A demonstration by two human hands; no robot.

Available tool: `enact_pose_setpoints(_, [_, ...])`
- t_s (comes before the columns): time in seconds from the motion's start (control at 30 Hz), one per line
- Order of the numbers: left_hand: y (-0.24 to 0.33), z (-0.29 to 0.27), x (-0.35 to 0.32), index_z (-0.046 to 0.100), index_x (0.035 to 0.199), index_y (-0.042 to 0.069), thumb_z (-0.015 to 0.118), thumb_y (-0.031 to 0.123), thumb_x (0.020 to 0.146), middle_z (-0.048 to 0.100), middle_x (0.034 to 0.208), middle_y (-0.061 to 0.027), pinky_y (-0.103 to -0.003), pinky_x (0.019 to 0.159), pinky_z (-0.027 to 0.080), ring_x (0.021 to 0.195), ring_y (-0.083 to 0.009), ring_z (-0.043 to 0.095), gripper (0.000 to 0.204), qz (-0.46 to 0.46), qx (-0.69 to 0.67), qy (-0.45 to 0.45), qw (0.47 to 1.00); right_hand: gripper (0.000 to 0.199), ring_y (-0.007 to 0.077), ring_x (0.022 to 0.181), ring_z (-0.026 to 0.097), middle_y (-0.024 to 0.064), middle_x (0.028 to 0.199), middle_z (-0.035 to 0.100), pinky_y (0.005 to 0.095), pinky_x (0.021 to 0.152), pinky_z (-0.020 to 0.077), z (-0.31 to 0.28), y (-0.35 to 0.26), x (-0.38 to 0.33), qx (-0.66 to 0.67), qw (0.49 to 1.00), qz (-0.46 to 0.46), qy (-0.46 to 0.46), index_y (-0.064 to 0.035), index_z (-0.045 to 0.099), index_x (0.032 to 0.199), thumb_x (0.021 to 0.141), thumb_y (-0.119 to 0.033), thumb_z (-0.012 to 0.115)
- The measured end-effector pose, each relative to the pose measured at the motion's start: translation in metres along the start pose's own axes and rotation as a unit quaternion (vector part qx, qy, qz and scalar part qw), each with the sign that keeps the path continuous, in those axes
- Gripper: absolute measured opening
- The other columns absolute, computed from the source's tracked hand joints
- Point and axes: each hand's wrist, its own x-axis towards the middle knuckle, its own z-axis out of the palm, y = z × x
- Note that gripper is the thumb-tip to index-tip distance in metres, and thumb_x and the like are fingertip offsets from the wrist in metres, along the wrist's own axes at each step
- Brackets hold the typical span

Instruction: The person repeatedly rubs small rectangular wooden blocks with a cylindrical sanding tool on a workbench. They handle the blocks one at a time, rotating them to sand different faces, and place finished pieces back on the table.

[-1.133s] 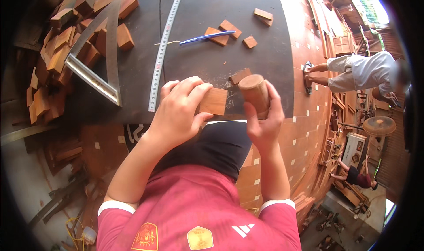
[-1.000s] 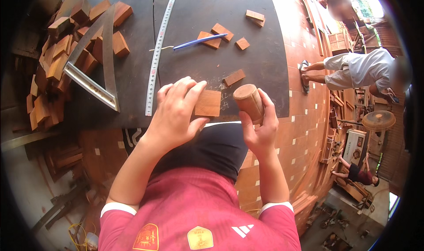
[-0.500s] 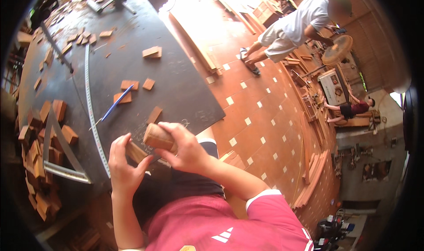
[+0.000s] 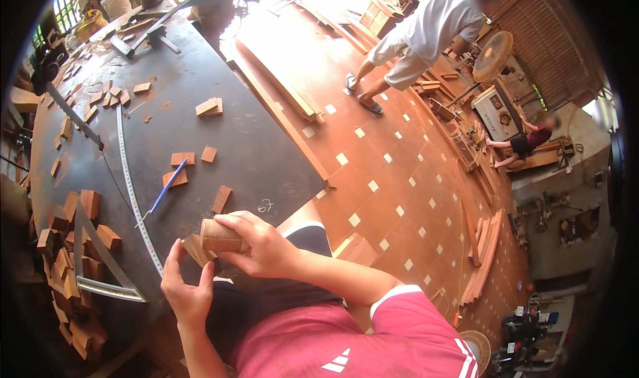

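Between the thumb and fingers of my left hand [image 4: 188, 291] is a small wooden block [image 4: 196, 250], held tilted over the near edge of the dark table. My right hand [image 4: 266, 246] is closed round a thicker, rounded brown block [image 4: 219, 237], which looks like a sanding block. The two blocks meet, and the right one partly covers the left one. Just beyond my hands lies a loose wood piece [image 4: 221, 199]. A blue pen [image 4: 168, 186] rests across another wood piece [image 4: 175, 178] on the tabletop.
On the dark table [image 4: 219, 138] lie a long steel ruler [image 4: 126, 158], a metal square [image 4: 110, 288], a heap of wood blocks [image 4: 66, 271] at left and scattered offcuts. Planks [image 4: 276, 78] lie on the tiled floor. One person [image 4: 419, 38] walks at far right; another [image 4: 532, 142] sits beyond.
My hands have come together, and the right hand's block now touches the small block in my left. The view has shifted slightly. The person in the white shirt has moved a step.
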Motion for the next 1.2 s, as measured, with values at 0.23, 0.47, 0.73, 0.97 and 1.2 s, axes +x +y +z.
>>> enact_pose_setpoints(0.23, [-0.010, -0.006, 0.016, 0.060, 0.146, 0.000, 0.090, 0.009, 0.080, 0.069, 0.137, -0.0220, -0.044, 0.109, 0.054, 0.127, -0.0382, 0.068, 0.073, 0.020, -0.026, -0.061, 0.998, 0.069, 0.0447, 0.121, 0.067, 0.0264, 0.131, 0.067, 0.0493, 0.105, 0.0545, -0.002, 0.006, 0.014, -0.043, 0.999, 0.023, 0.002, 0.0015, 0.058, 0.146, 0.085, -0.011, 0.087])
enact_pose_setpoints(0.47, [-0.018, -0.005, 0.015, 0.063, 0.141, -0.001, 0.096, 0.010, 0.075, 0.071, 0.133, -0.0193, -0.043, 0.103, 0.057, 0.122, -0.0347, 0.071, 0.075, 0.052, -0.036, -0.042, 0.997, 0.073, 0.0410, 0.114, 0.071, 0.0235, 0.128, 0.069, 0.0454, 0.098, 0.0572, -0.001, -0.006, 0.026, -0.063, 0.997, 0.003, -0.038, -0.0008, 0.057, 0.151, 0.085, -0.010, 0.088])
enact_pose_setpoints(0.73, [-0.025, -0.003, 0.018, 0.065, 0.135, 0.002, 0.094, 0.018, 0.074, 0.071, 0.129, -0.0179, -0.045, 0.105, 0.050, 0.120, -0.0377, 0.068, 0.069, 0.084, -0.004, -0.042, 0.996, 0.073, 0.0428, 0.115, 0.068, 0.0243, 0.128, 0.066, 0.0465, 0.099, 0.0580, 0.002, -0.018, -0.008, -0.104, 0.989, -0.073, -0.081, 0.0017, 0.061, 0.147, 0.080, -0.004, 0.089])
enact_pose_setpoints(0.97, [-0.023, -0.005, 0.017, 0.066, 0.135, 0.003, 0.093, 0.016, 0.073, 0.072, 0.129, -0.0160, -0.045, 0.105, 0.048, 0.121, -0.0368, 0.068, 0.069, 0.078, -0.009, -0.037, 0.996, 0.073, 0.0420, 0.113, 0.071, 0.0260, 0.128, 0.068, 0.0455, 0.095, 0.0599, 0.018, -0.005, 0.023, -0.126, 0.988, -0.090, -0.030, 0.0026, 0.060, 0.148, 0.081, -0.003, 0.089])
enact_pose_setpoints(1.2, [-0.024, -0.004, 0.017, 0.065, 0.136, 0.004, 0.089, 0.011, 0.073, 0.071, 0.130, -0.0165, -0.046, 0.105, 0.048, 0.122, -0.0374, 0.067, 0.068, 0.077, -0.003, -0.039, 0.996, 0.070, 0.0423, 0.111, 0.073, 0.0264, 0.127, 0.069, 0.0453, 0.094, 0.0608, 0.017, -0.010, 0.004, -0.133, 0.986, -0.093, -0.028, 0.0045, 0.062, 0.146, 0.082, -0.003, 0.090])
